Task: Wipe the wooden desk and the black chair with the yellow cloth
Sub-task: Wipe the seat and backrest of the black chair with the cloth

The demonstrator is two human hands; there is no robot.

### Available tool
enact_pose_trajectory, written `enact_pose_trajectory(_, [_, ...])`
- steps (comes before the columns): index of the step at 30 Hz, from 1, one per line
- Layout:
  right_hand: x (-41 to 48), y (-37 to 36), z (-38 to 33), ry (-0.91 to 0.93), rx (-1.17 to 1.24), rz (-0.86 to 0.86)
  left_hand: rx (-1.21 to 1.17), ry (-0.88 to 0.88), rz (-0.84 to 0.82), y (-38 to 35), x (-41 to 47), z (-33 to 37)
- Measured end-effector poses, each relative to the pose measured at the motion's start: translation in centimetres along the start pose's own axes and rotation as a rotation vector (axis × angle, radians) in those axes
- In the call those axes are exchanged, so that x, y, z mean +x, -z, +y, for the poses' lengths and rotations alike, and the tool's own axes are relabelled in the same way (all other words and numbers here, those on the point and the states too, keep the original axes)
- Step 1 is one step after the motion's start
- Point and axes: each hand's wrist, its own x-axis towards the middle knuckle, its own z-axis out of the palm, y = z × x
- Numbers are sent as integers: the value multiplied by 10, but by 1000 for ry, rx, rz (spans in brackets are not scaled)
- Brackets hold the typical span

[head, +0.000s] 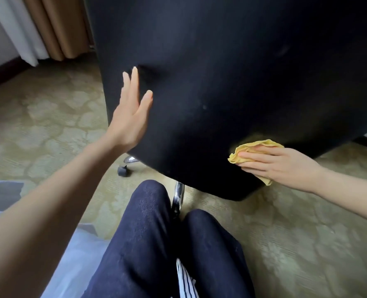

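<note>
The black chair (221,82) fills the upper middle of the head view, its fabric back turned toward the person and leaning over their knees. The left hand (128,117) lies flat and released against the chair's left edge, fingers spread and pointing up, grasping nothing. The right hand (279,164) presses the yellow cloth (253,147) against the lower right part of the chair back, fingers stretched over the bunched fabric, which shows above the fingers and below the palm. Under the chair a chrome leg (178,196) and a black caster (123,170) stand on the patterned green carpet (49,130). The person's knees in dark blue trousers (148,233) sit just below the chair. Tan curtains (58,26) hang at the upper left.
</note>
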Motion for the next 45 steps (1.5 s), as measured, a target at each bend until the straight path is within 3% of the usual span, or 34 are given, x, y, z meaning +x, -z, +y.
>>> enact_pose_trajectory(3, [-8,10,23,-74,35,-42,17,-36,-18,8,-9,19])
enact_pose_trajectory(7, [-8,43,65,-272,217,24,29,-75,-46,25,-21,50])
enact_pose_trajectory(16, [27,126,159,-565,118,130,180,-158,-137,76,-38,102])
enact_pose_trajectory(24, [88,164,209,-881,-2,413,290,-372,51,111,-14,154])
enact_pose_trajectory(27, [119,185,234,-940,10,368,342,-453,174,124,1,176])
enact_pose_trajectory(30, [150,217,261,-946,177,271,359,-444,296,140,15,197])
enact_pose_trajectory(34, [191,246,287,-891,474,178,600,-349,224,166,36,210])
enact_pose_trajectory(37, [205,253,296,-935,552,248,653,-299,103,176,47,214])
enact_pose_trajectory(42, [187,233,277,-971,480,329,761,-309,129,169,49,211])
enact_pose_trajectory(45, [152,221,261,-1119,453,416,796,-313,201,166,47,208])
